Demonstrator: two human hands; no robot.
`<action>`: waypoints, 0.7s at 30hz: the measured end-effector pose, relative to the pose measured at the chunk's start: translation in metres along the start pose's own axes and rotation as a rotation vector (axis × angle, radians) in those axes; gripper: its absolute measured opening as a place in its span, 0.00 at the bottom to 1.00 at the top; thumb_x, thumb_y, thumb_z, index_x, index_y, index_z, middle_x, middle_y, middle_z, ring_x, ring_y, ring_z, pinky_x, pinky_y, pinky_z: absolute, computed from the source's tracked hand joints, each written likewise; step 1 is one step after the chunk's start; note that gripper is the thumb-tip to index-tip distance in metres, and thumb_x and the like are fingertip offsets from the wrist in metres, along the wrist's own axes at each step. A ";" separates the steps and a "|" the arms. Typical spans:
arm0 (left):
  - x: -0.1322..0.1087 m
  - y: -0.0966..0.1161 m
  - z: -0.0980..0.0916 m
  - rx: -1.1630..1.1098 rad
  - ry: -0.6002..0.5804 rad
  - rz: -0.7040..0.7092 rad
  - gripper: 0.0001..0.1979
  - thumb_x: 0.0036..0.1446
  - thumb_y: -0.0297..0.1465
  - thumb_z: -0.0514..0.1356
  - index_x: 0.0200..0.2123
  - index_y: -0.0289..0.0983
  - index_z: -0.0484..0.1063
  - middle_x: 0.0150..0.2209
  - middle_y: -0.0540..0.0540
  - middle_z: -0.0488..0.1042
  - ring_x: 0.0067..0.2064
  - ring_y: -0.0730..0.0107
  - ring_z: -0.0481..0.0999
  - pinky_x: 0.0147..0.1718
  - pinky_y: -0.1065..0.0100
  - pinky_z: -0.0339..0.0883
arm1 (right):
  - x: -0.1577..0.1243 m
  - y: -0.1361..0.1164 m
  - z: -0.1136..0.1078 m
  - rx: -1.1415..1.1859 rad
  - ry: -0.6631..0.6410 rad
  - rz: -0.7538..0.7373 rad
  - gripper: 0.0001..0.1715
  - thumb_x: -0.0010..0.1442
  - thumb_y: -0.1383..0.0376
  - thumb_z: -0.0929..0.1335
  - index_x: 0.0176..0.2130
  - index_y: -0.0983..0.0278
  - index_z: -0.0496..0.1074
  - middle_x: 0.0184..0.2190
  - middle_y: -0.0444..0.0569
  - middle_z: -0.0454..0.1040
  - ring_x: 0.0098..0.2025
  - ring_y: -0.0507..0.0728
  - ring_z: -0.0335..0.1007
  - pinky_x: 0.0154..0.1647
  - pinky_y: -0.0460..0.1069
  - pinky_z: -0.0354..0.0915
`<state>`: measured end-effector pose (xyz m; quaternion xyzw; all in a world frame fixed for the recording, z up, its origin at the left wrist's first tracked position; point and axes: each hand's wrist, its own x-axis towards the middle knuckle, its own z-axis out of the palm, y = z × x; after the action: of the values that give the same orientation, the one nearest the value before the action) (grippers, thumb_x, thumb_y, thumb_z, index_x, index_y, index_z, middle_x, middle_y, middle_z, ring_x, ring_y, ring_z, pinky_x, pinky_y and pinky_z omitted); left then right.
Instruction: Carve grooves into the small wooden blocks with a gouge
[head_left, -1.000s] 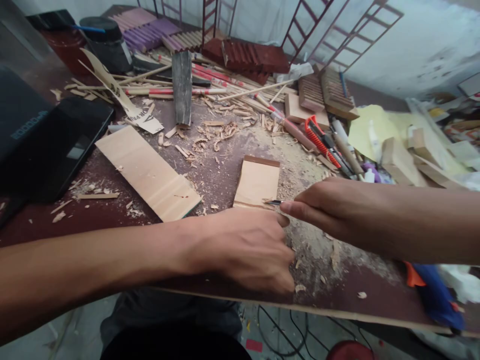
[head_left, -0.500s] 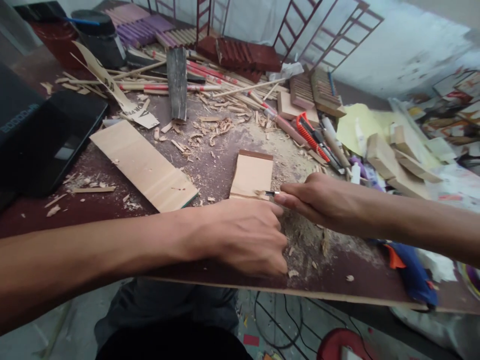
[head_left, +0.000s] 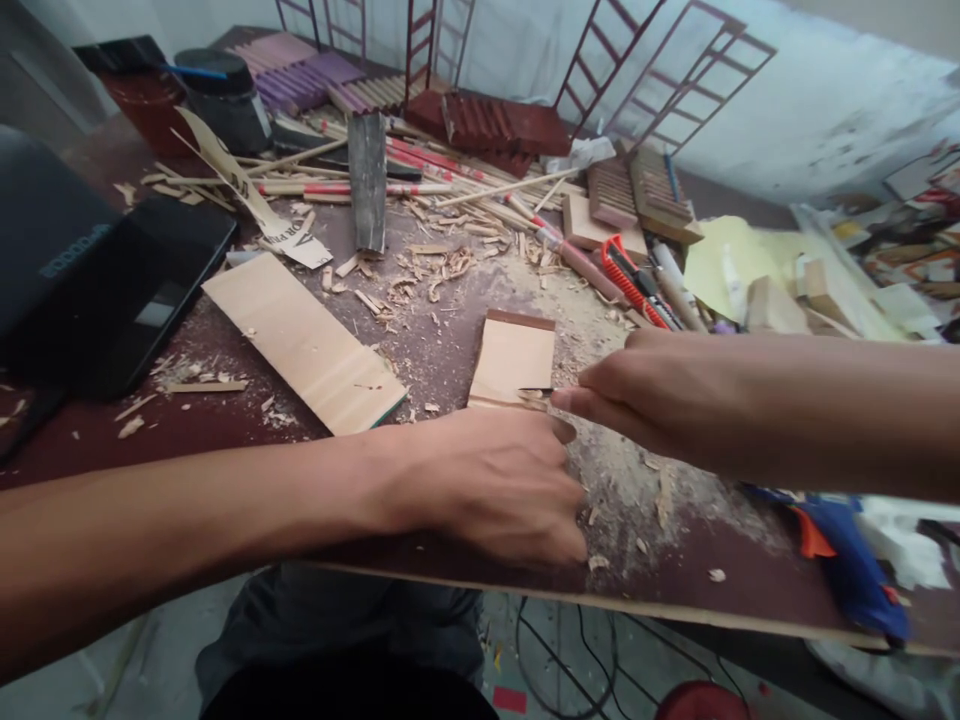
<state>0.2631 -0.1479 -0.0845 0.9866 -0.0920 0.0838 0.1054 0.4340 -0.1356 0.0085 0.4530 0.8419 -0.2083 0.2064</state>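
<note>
A small pale wooden block [head_left: 516, 352] with a dark brown far edge lies flat on the workbench. Curled over its near end is my left hand [head_left: 510, 490], its fingers closed and mostly hidden from above. From the right, my right hand [head_left: 637, 400] pinches a small knife [head_left: 537, 389], whose handle is hidden in the fist. The thin dark blade rests along the block's near right part, where a curled shaving shows beside it. A longer pale board [head_left: 304, 340] lies to the left of the block.
Shavings and sawdust cover the bench [head_left: 442, 330]. An orange box cutter [head_left: 630, 278] lies behind my right hand; a blue glue gun [head_left: 855, 560] sits near the front right edge. Thin sticks [head_left: 442, 185], small ladder frames [head_left: 607, 60] and dark tubs [head_left: 225, 105] stand behind, a black case [head_left: 67, 270] left.
The view has shifted slightly, so everything sits a little lower and further right. My right forearm and wrist have turned, and the knife's blade lies flatter on the block. My left hand keeps its place.
</note>
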 end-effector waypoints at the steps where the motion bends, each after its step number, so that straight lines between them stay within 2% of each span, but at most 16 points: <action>1: 0.000 0.000 0.000 -0.003 0.009 0.000 0.20 0.67 0.30 0.58 0.20 0.42 0.67 0.23 0.51 0.76 0.28 0.65 0.72 0.30 0.55 0.54 | 0.004 0.003 -0.001 0.073 -0.092 0.029 0.29 0.71 0.54 0.60 0.21 0.61 0.65 0.15 0.46 0.66 0.17 0.51 0.56 0.22 0.52 0.52; 3: 0.000 0.000 0.001 -0.011 0.013 -0.003 0.20 0.66 0.30 0.59 0.19 0.41 0.67 0.22 0.50 0.75 0.27 0.65 0.71 0.28 0.56 0.53 | 0.008 0.007 -0.002 0.179 -0.218 0.099 0.31 0.73 0.50 0.57 0.24 0.61 0.68 0.18 0.46 0.68 0.20 0.52 0.60 0.24 0.51 0.57; 5: 0.001 0.000 0.001 -0.017 0.026 -0.001 0.21 0.65 0.30 0.61 0.18 0.41 0.66 0.20 0.50 0.74 0.25 0.66 0.70 0.28 0.56 0.52 | 0.009 0.007 -0.002 0.254 -0.254 0.170 0.32 0.72 0.47 0.57 0.26 0.60 0.70 0.19 0.46 0.68 0.20 0.53 0.60 0.24 0.51 0.57; 7: 0.002 0.000 0.001 -0.020 0.034 0.006 0.22 0.65 0.30 0.61 0.17 0.41 0.66 0.19 0.50 0.73 0.25 0.67 0.69 0.27 0.57 0.52 | 0.006 0.005 0.001 0.264 -0.231 0.203 0.32 0.71 0.45 0.58 0.28 0.61 0.71 0.20 0.46 0.69 0.21 0.53 0.61 0.24 0.51 0.57; 10: 0.002 -0.001 -0.001 -0.029 0.033 0.008 0.23 0.64 0.30 0.62 0.16 0.41 0.65 0.19 0.50 0.73 0.24 0.67 0.68 0.28 0.57 0.52 | -0.003 0.005 0.009 0.181 -0.080 0.149 0.33 0.69 0.42 0.59 0.28 0.62 0.72 0.22 0.48 0.70 0.24 0.54 0.64 0.27 0.51 0.58; 12: 0.002 -0.001 -0.002 -0.037 0.042 -0.002 0.23 0.63 0.30 0.63 0.16 0.41 0.66 0.19 0.50 0.74 0.25 0.67 0.69 0.28 0.57 0.52 | -0.009 0.006 0.012 0.204 -0.012 0.153 0.36 0.69 0.40 0.58 0.29 0.63 0.73 0.23 0.49 0.71 0.26 0.54 0.65 0.28 0.51 0.59; 16: 0.002 -0.001 -0.004 -0.042 0.073 -0.009 0.22 0.61 0.29 0.66 0.15 0.41 0.66 0.19 0.50 0.74 0.24 0.68 0.70 0.29 0.58 0.54 | -0.018 0.007 0.014 0.382 -0.078 0.291 0.39 0.67 0.35 0.57 0.30 0.62 0.73 0.22 0.46 0.68 0.24 0.53 0.63 0.26 0.50 0.60; 19: 0.003 -0.001 -0.004 -0.054 0.065 -0.004 0.22 0.62 0.30 0.64 0.16 0.42 0.66 0.19 0.50 0.74 0.24 0.67 0.70 0.29 0.58 0.55 | -0.020 0.002 0.014 0.197 -0.043 0.223 0.36 0.69 0.39 0.56 0.24 0.61 0.65 0.19 0.47 0.65 0.20 0.53 0.59 0.24 0.51 0.56; 21: 0.003 -0.002 -0.003 -0.067 0.060 -0.005 0.22 0.63 0.30 0.63 0.16 0.42 0.66 0.20 0.50 0.74 0.24 0.66 0.69 0.28 0.57 0.55 | -0.020 -0.004 0.014 -0.009 0.035 0.182 0.31 0.71 0.46 0.56 0.26 0.61 0.66 0.18 0.49 0.64 0.18 0.54 0.55 0.23 0.53 0.49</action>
<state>0.2657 -0.1462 -0.0812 0.9798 -0.0889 0.1099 0.1415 0.4427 -0.1583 0.0081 0.5302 0.8017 -0.1770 0.2120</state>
